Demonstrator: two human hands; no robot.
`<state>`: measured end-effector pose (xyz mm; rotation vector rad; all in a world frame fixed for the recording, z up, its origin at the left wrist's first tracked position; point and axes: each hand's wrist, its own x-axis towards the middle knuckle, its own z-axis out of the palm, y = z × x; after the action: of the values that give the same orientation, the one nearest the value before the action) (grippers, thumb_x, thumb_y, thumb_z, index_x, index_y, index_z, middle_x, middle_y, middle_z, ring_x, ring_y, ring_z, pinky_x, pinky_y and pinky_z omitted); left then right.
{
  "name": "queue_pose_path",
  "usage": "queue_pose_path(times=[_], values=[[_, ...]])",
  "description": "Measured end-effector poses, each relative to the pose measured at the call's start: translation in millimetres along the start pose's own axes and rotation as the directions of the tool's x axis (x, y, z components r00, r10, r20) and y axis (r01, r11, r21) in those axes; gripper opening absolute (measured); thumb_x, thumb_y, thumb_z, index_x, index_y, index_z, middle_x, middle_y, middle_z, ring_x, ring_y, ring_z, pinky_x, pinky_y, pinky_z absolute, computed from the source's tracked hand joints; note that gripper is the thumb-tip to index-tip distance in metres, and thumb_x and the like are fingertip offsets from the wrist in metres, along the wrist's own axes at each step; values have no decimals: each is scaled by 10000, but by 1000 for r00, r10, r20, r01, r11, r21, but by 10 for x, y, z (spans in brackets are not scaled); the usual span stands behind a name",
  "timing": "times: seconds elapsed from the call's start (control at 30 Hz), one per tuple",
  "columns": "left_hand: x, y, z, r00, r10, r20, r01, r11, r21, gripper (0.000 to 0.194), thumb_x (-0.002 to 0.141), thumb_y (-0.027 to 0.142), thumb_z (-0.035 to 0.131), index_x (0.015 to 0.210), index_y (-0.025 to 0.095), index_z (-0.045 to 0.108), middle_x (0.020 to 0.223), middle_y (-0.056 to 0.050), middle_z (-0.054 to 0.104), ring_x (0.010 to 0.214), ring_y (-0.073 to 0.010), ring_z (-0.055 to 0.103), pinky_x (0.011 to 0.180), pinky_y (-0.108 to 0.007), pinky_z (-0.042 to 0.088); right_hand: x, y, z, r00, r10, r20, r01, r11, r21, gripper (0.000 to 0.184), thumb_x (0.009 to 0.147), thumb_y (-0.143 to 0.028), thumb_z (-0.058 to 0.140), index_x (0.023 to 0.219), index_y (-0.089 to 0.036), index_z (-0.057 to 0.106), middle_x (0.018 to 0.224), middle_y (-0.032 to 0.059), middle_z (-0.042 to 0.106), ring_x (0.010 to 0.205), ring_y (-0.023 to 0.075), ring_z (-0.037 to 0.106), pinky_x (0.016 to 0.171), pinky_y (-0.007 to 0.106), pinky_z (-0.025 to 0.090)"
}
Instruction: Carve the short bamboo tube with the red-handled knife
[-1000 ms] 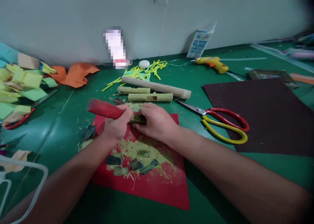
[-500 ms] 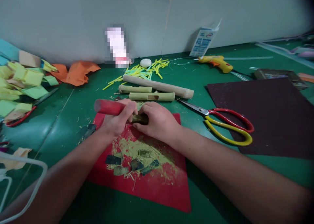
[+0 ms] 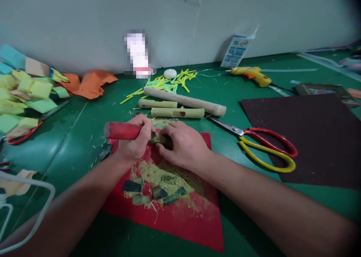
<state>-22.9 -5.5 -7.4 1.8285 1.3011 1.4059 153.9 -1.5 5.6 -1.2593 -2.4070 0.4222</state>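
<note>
My left hand (image 3: 137, 139) is closed around a carving tool with a thick red handle (image 3: 122, 130). Its dark tip touches or nearly touches a short greenish bamboo tube (image 3: 162, 138); the exact contact is hidden. That tube is gripped by my right hand (image 3: 184, 142), which covers its right end. Both hands are over a red sheet (image 3: 169, 227), strewn with bamboo dust (image 3: 158, 170) and dark green bamboo chips (image 3: 175, 196). Just beyond them lie a bamboo tube with a cut-out slot (image 3: 191, 113), another bamboo piece (image 3: 158, 104) and a long pale stick (image 3: 188, 100).
Scissors with red and yellow handles (image 3: 270, 148) lie right of my hands, partly on a dark brown sheet (image 3: 307, 136). Behind are a yellow glue gun (image 3: 254, 76) and cut yellow straws (image 3: 162, 85). Folded papers (image 3: 34, 88) pile up at left, near a white frame (image 3: 47, 204).
My left hand has drawn slightly left with the tool, and its dark tip now shows. The right hand stays on the bamboo tube. The whole view has shifted a little.
</note>
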Motion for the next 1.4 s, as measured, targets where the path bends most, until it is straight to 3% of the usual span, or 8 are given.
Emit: queue_pose_path(times=[0.47, 0.83, 1.23, 1.4], values=[[-76, -31, -16, 999, -21, -30, 24, 996, 80, 324, 916, 446, 469, 716, 229, 603, 645, -11, 589, 607, -161, 540, 579, -307, 458, -38, 63, 82, 982, -153, -109, 152, 988, -16, 150, 819, -278, 701, 800, -176, 593, 817, 58, 611, 789, 194, 478, 671, 326, 323], [-77, 1, -11, 995, 87, -39, -81, 989, 125, 302, 930, 396, 483, 721, 224, 616, 682, -1, 620, 647, -153, 555, 632, -300, 469, -52, 46, 74, 980, -165, -115, 163, 986, -20, 137, 830, -287, 632, 862, -155, 618, 869, 86, 656, 818, 215, 504, 716, 346, 348], [-79, -24, -3, 1000, 2, -30, 1, 994, 112, 292, 924, 421, 476, 732, 237, 597, 676, -1, 601, 623, -158, 560, 614, -306, 473, -57, 56, 90, 985, -158, -67, 156, 987, -41, 145, 829, -260, 640, 917, -144, 646, 904, 93, 666, 848, 222, 517, 745, 349, 361], [-74, 0, -14, 1000, 19, -11, -17, 992, 123, 272, 921, 383, 480, 725, 240, 602, 656, 8, 602, 610, -154, 548, 607, -302, 454, -57, 73, 104, 982, -173, -79, 172, 985, -26, 109, 847, -258, 643, 889, -159, 622, 888, 81, 655, 845, 215, 510, 748, 341, 353]])
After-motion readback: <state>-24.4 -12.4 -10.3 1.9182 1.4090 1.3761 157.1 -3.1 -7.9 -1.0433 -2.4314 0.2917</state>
